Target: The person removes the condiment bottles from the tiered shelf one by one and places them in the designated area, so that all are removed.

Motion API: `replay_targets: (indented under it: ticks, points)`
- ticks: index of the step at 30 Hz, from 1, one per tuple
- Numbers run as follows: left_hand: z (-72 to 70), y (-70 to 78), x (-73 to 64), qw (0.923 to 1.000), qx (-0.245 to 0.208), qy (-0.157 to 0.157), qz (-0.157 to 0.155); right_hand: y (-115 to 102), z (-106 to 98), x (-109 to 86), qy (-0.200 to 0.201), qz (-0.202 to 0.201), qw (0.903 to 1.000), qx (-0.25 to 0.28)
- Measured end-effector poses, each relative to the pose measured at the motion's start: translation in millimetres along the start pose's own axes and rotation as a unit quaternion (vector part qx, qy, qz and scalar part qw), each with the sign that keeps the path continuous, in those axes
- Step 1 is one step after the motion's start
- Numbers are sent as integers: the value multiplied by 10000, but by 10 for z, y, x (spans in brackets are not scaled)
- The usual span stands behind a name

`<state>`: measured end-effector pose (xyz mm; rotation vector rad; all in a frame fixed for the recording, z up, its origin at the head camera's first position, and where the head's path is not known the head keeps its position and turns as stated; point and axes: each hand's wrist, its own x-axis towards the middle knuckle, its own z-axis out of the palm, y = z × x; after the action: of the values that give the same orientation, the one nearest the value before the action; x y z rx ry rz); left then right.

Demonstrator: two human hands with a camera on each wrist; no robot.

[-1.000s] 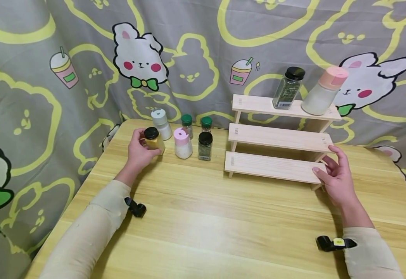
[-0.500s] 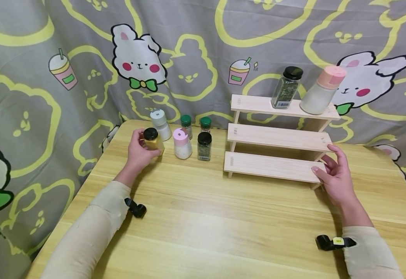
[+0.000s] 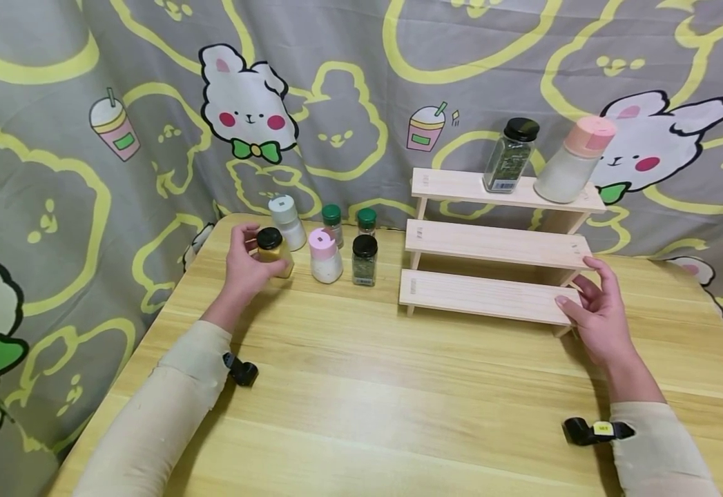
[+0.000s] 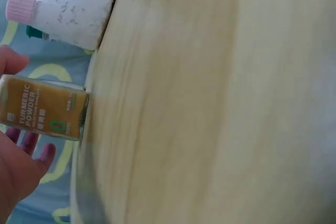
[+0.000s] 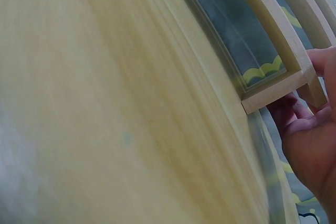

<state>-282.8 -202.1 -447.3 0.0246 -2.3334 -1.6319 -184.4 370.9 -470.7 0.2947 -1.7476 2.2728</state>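
My left hand (image 3: 243, 266) is around a turmeric powder jar (image 4: 44, 107) with a black cap, upright on the table. In the left wrist view a narrow gap shows between thumb and jar, and the loosely bent fingers are spread on the other side. At the right end of a three-tier wooden shelf rack (image 3: 492, 297), my right hand (image 3: 603, 317) grips the wood. Its thumb lies on the lowest board and its index finger reaches the middle board's end; the other fingers are partly hidden behind the rack.
Beside the turmeric stand a grey-capped shaker (image 3: 286, 222), a pink-capped shaker (image 3: 325, 259), a black-capped herb jar (image 3: 364, 262) and two green-capped jars (image 3: 332, 224). The top board bears a tall black-capped herb jar (image 3: 510, 159) and a pink-capped bottle (image 3: 572, 166). A patterned curtain (image 3: 349, 103) hangs behind.
The left hand's fingers have loosened and lifted slightly around the turmeric jar, which stays in place. The right hand and the rack have not visibly moved.
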Motion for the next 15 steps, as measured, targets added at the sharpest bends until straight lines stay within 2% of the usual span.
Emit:
replay_targets:
  ticks: [9,15]
  points:
    - [0,135,24,10000,-64,-44,54,-10,-2,2,7,-34,10000,-16]
    - [-21,198,25,9997,-86,-43,208,-7,-2,2,24,-15,10000,-71]
